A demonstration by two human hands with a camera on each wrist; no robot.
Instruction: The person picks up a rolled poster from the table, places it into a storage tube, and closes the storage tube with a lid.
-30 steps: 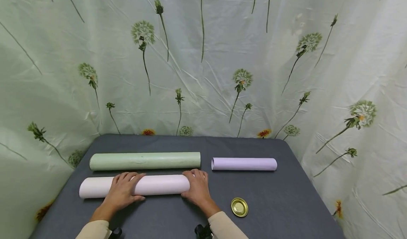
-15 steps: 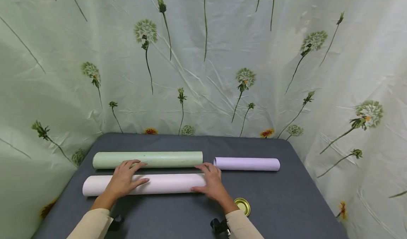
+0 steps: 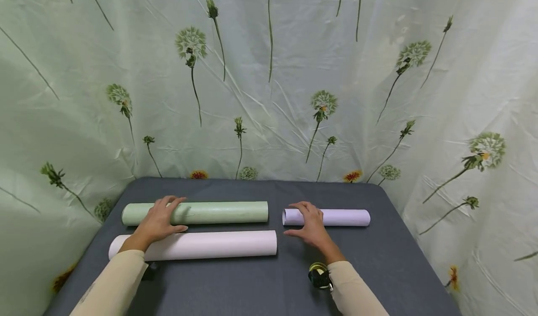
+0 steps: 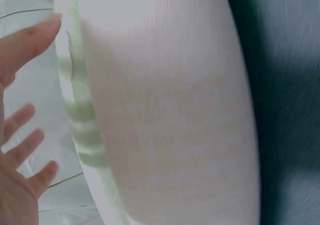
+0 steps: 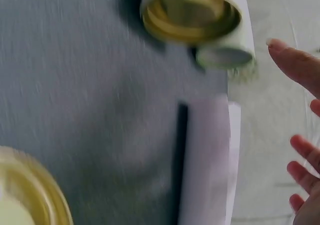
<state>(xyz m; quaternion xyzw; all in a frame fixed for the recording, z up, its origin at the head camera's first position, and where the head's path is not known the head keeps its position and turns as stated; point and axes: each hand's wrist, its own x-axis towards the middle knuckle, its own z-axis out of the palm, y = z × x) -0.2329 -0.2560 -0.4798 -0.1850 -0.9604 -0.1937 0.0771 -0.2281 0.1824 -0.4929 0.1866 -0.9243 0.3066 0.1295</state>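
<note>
Three tubes lie on the grey table: a green one [image 3: 227,212] at the back left, a pale pink-white one [image 3: 222,244] in front of it, and a shorter lilac one [image 3: 346,217] to the right. My left hand [image 3: 159,220] reaches over the white tube to the green one, thumb and fingers spread apart; the left wrist view shows the fingers [image 4: 27,150] holding nothing. Over the lilac tube's left end is my right hand [image 3: 312,225], thumb and fingers parted. A recessed gold end [image 5: 190,15] of the white tube shows in the right wrist view.
A round gold lid [image 3: 318,265] lies on the table [image 3: 386,264], partly hidden behind the black wrist camera [image 3: 320,277]. A curtain [image 3: 269,96] with dandelion prints hangs behind the table and along its sides.
Both hands have let go of the white tube. The left has moved forward over the green tube, the right forward and rightward to the lilac tube. The tubes stay on the table.
</note>
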